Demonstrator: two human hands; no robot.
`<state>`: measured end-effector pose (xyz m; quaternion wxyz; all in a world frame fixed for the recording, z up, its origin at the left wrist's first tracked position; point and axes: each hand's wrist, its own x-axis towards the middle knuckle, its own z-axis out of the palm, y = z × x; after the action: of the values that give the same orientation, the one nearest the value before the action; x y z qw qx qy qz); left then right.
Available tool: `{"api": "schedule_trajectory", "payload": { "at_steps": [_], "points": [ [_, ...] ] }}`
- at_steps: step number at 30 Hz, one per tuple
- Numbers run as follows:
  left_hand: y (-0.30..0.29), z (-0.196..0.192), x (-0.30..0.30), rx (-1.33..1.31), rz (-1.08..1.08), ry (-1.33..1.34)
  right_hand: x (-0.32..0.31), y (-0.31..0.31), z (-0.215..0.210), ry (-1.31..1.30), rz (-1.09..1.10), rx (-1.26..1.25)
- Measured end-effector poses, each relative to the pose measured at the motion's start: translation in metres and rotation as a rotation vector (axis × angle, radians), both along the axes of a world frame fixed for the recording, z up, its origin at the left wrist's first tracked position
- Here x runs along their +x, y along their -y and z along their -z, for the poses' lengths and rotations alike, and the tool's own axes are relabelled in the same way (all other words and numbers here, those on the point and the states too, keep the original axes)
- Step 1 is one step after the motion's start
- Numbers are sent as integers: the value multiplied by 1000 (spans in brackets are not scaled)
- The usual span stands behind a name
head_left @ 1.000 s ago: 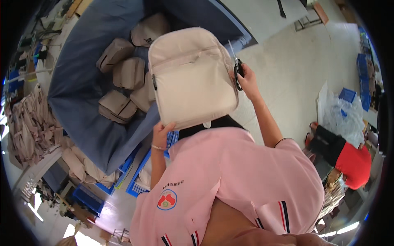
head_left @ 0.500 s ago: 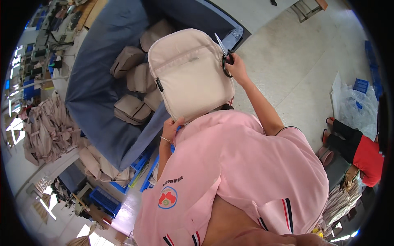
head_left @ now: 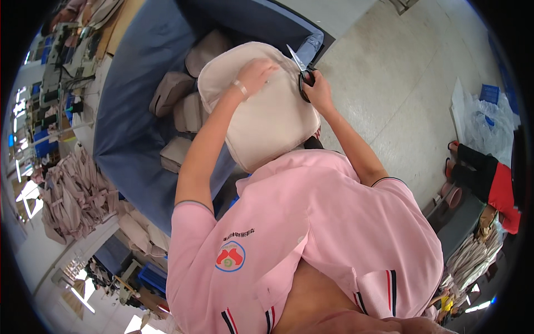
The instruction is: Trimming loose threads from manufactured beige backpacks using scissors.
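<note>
The head view shows a beige backpack [head_left: 272, 119] held front face up before the wearer's pink shirt [head_left: 339, 206], its rounded top pointing away and its upper left part overlapping a blue fabric bin [head_left: 125, 111] where other beige bags [head_left: 169, 94] lie. The step in hand looks like going over the front panel by hand, with the scissors [head_left: 302, 71] at the ready rather than cutting. The left hand [head_left: 258, 75] is laid across the upper part of that panel, fingers pointing rightward and lying roughly side by side, just above a small zip pull [head_left: 267, 82]; the hand is somewhat blurred, so I cannot tell whether the fingertips pinch anything or merely press the cloth. The right hand [head_left: 317, 92] is clamped around the black handles of the scissors at the bag's right edge, and the blades point up and to the left, seemingly together, beside the top corner. As I judge it, the next move calls for keeping the panel steady and taut under the left fingers, and for holding the blade tips clear of both the cloth and the left hand.
</note>
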<state>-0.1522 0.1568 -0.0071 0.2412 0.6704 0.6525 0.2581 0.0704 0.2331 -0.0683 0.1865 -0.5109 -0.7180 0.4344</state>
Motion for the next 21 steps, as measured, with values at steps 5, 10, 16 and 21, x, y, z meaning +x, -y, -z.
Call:
{"api": "schedule_trajectory", "payload": {
  "at_steps": [5,10,16,21],
  "points": [
    [-74,49,-4,-191,166,-252,-3,-1,0,-36,2,52],
    [-101,15,-7,-244,375,-329,8,-2,-2,-206,43,-28],
    [-107,-40,-19,-231,504,-158,10,6,-46,-514,17,-240],
    [-105,-48,-29,-248,522,-286,0,6,-63,-445,-47,-184]
  ]
}}
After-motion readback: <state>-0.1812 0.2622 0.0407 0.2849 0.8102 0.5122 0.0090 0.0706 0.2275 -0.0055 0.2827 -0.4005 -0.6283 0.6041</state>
